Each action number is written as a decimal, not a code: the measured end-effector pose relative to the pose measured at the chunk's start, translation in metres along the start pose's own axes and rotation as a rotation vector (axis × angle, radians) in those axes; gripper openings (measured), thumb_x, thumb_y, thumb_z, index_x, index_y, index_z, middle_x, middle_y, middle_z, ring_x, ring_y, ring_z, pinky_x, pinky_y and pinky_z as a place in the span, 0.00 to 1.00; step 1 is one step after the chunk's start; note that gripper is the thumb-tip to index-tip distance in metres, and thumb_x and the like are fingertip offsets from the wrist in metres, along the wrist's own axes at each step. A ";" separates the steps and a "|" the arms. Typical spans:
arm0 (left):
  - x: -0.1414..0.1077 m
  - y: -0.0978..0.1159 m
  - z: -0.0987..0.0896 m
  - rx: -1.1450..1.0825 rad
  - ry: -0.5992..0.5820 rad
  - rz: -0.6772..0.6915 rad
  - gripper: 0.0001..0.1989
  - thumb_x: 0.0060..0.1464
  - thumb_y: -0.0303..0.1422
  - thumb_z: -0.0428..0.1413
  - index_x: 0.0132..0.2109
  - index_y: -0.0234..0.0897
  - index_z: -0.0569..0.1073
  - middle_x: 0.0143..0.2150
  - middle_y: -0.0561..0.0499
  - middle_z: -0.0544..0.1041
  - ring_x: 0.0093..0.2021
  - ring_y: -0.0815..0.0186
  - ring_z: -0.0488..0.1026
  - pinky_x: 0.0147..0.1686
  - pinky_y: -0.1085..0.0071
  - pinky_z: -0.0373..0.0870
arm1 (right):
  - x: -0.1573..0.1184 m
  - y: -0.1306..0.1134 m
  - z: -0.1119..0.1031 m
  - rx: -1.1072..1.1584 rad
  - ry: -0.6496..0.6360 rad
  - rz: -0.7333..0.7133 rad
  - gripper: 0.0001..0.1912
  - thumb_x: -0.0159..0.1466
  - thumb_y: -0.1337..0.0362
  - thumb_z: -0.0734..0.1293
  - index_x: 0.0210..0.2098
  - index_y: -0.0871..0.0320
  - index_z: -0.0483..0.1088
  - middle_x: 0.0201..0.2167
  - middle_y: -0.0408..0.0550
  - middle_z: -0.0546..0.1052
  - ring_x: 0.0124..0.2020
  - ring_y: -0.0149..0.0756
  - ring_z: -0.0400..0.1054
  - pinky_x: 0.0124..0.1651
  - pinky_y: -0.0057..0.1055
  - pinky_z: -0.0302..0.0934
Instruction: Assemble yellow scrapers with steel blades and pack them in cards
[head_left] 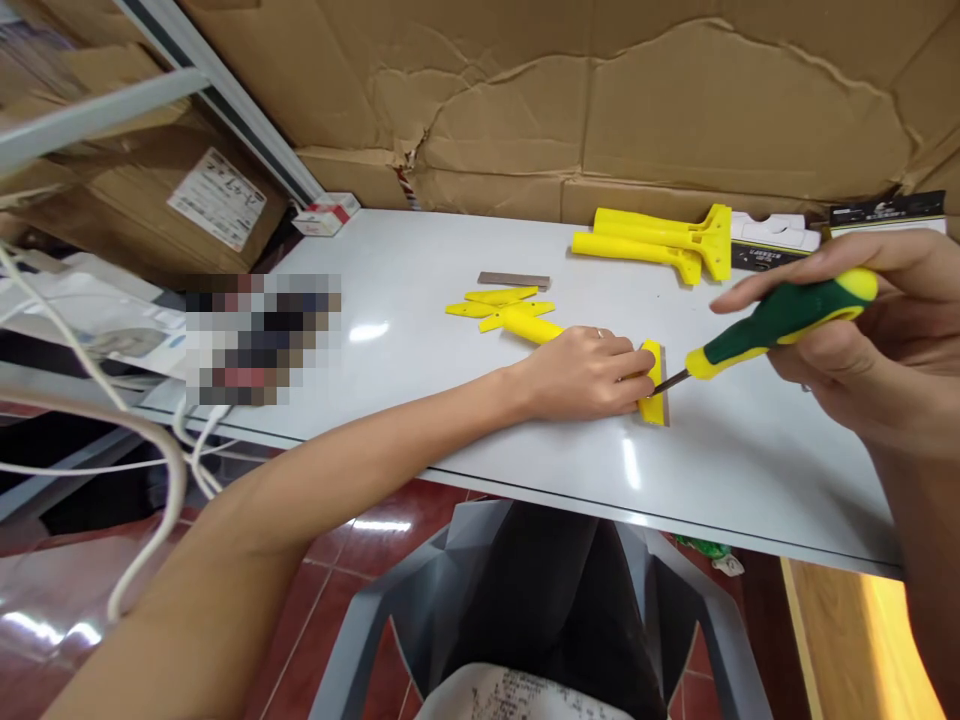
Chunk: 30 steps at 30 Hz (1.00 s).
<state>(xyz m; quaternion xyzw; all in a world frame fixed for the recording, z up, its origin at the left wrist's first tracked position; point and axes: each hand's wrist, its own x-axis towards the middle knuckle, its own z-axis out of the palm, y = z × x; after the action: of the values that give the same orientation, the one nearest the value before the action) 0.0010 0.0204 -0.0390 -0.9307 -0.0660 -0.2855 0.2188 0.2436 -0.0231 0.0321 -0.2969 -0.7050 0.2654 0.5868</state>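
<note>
My left hand (pixel 589 375) is closed over a yellow scraper (pixel 655 405), pressing it to the white tabletop. The scraper's handle sticks out behind the palm, and a thin metal blade edges its wide head. In my right hand (pixel 847 340) is a green and yellow screwdriver (pixel 780 325), held by its handle at a tilt. Its tip meets the scraper head beside my left fingers; whether it sits in a screw is hidden. Beyond my left hand lie several flat yellow plates (pixel 500 296) and a stack of grey blades (pixel 514 280).
Two yellow scraper handles (pixel 652 235) lie at the back beside black and white boxes (pixel 776 240). A small red and white box (pixel 326 214) stands in the far left corner. Cardboard (pixel 510 110) walls the table's back. White cables (pixel 172 460) hang at the left.
</note>
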 end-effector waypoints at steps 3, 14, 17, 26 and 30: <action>0.001 0.000 -0.002 0.037 0.007 0.032 0.10 0.70 0.30 0.52 0.38 0.39 0.75 0.40 0.52 0.81 0.34 0.69 0.75 0.30 0.69 0.67 | 0.000 0.002 -0.003 -0.007 -0.036 -0.057 0.21 0.55 0.59 0.81 0.48 0.48 0.84 0.35 0.49 0.82 0.34 0.45 0.80 0.22 0.37 0.71; 0.009 0.016 -0.018 0.153 -0.040 -0.018 0.10 0.67 0.25 0.54 0.36 0.38 0.75 0.39 0.49 0.80 0.30 0.65 0.72 0.29 0.66 0.58 | -0.007 0.007 0.018 -0.211 0.257 -0.052 0.20 0.55 0.54 0.82 0.47 0.44 0.85 0.31 0.40 0.83 0.28 0.34 0.75 0.28 0.34 0.69; 0.010 0.021 -0.020 0.182 -0.074 -0.043 0.10 0.66 0.24 0.54 0.35 0.38 0.75 0.39 0.47 0.80 0.30 0.65 0.73 0.29 0.65 0.56 | -0.009 0.007 0.021 -0.269 0.322 -0.060 0.17 0.56 0.55 0.81 0.46 0.43 0.85 0.29 0.39 0.82 0.25 0.32 0.74 0.26 0.32 0.67; 0.013 0.027 -0.027 0.182 -0.111 -0.070 0.14 0.69 0.25 0.51 0.35 0.36 0.76 0.38 0.45 0.81 0.28 0.65 0.73 0.28 0.65 0.56 | -0.012 0.002 0.025 -0.290 0.312 -0.053 0.17 0.60 0.56 0.80 0.49 0.47 0.84 0.30 0.41 0.81 0.27 0.32 0.76 0.24 0.30 0.68; 0.015 0.028 -0.029 0.177 -0.144 -0.076 0.14 0.70 0.25 0.50 0.35 0.36 0.76 0.38 0.45 0.81 0.27 0.65 0.73 0.27 0.65 0.56 | -0.012 0.004 0.026 -0.315 0.280 -0.101 0.18 0.63 0.54 0.77 0.52 0.47 0.82 0.36 0.44 0.81 0.33 0.35 0.79 0.31 0.33 0.75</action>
<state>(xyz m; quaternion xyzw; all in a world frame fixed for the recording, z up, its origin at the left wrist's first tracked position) 0.0053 -0.0181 -0.0195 -0.9228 -0.1417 -0.2189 0.2837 0.2200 -0.0301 0.0165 -0.3834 -0.6635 0.0783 0.6377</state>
